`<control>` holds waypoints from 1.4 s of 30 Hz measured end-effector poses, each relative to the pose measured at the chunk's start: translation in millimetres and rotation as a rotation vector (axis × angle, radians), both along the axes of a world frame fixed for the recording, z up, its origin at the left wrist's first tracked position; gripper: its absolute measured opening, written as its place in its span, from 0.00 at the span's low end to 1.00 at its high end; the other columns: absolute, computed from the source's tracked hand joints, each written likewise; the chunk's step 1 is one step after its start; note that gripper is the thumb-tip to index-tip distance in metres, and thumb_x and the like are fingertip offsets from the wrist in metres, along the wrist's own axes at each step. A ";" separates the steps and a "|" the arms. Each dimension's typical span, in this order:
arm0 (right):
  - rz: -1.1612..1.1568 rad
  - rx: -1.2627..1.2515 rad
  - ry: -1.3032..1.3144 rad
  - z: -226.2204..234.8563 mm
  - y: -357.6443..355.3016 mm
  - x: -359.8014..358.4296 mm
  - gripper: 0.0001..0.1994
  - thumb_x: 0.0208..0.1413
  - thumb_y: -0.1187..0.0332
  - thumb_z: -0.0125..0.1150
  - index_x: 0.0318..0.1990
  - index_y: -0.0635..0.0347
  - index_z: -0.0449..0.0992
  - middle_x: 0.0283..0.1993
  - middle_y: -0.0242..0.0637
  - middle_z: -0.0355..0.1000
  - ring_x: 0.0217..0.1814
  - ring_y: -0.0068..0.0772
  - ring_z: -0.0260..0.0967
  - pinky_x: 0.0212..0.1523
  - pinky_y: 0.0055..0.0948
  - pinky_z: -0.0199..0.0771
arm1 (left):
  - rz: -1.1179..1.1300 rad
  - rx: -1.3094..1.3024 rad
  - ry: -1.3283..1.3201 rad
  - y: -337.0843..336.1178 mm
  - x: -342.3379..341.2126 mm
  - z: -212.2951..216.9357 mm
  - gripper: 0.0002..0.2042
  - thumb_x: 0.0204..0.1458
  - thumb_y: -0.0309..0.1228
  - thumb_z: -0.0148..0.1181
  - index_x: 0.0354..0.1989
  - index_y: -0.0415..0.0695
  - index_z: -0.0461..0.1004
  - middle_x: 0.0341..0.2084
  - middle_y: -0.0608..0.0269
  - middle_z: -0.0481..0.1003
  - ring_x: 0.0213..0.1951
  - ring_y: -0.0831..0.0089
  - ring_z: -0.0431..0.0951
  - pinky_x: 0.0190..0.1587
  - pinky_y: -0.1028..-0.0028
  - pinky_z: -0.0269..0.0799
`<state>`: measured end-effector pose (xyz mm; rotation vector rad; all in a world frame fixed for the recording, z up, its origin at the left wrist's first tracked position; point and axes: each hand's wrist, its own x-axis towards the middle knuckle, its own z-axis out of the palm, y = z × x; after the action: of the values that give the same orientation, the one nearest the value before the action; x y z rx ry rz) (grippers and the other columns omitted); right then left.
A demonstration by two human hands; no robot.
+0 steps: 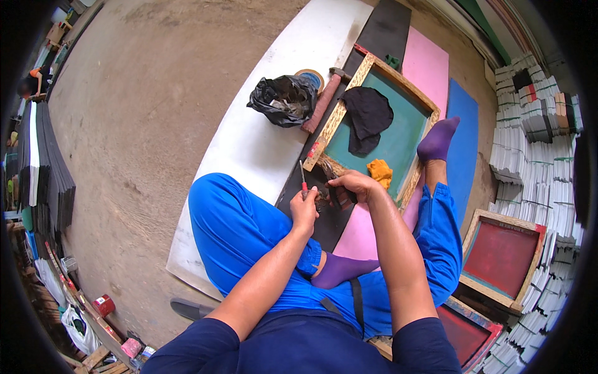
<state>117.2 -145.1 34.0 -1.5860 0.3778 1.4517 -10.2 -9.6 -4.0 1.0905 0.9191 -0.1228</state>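
My left hand (303, 213) is closed around a small screwdriver (304, 188) with a red handle, its thin metal shaft pointing up and away from me. Just to its right, my right hand (357, 184) grips a dark tool (341, 197) that looks like pliers, partly hidden by the fingers. Both hands are held close together above my folded legs. Beyond them lies a wooden frame (339, 118) with a green mesh panel (398, 103). On the panel rest a black cloth (367, 117) and a crumpled yellow cloth (379, 172).
Left of the frame lie a hammer (324, 103) with a wrapped handle, an open black plastic bag (283, 100) and a tape roll (310, 77). White, black, pink and blue sheets (466, 143) cover the floor. Red-panelled frames (503, 257) and stacked white bundles (529, 162) stand right.
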 end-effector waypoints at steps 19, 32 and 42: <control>0.087 -0.086 0.064 7.5 10.4 20.4 0.16 0.65 0.57 0.52 0.41 0.64 0.73 0.27 0.41 0.75 0.24 0.39 0.75 0.25 0.40 0.77 | 0.001 -0.008 -0.010 -0.5 1.1 -0.4 0.13 0.58 0.38 0.60 0.32 0.40 0.75 0.22 0.65 0.74 0.09 0.81 0.62 0.12 0.78 0.54; 0.130 -0.431 -1.094 -37.2 37.3 -52.9 0.21 0.59 0.58 0.56 0.33 0.76 0.76 0.28 0.62 0.75 0.33 0.62 0.76 0.37 0.49 0.75 | 0.025 0.016 -0.003 -2.7 0.2 -7.0 0.11 0.58 0.36 0.60 0.31 0.40 0.75 0.18 0.66 0.72 0.09 0.81 0.62 0.12 0.78 0.55; 0.149 -0.527 -0.889 -13.5 39.6 -80.9 0.19 0.59 0.55 0.56 0.39 0.66 0.75 0.36 0.62 0.76 0.42 0.64 0.75 0.44 0.54 0.74 | 0.084 0.014 -0.043 5.4 -2.4 -5.2 0.13 0.58 0.39 0.61 0.32 0.40 0.75 0.22 0.64 0.74 0.10 0.81 0.63 0.12 0.79 0.55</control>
<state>36.3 -105.5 20.5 -2.5351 0.1083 0.6283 -12.5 -4.2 -9.2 1.0622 0.9274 -0.0232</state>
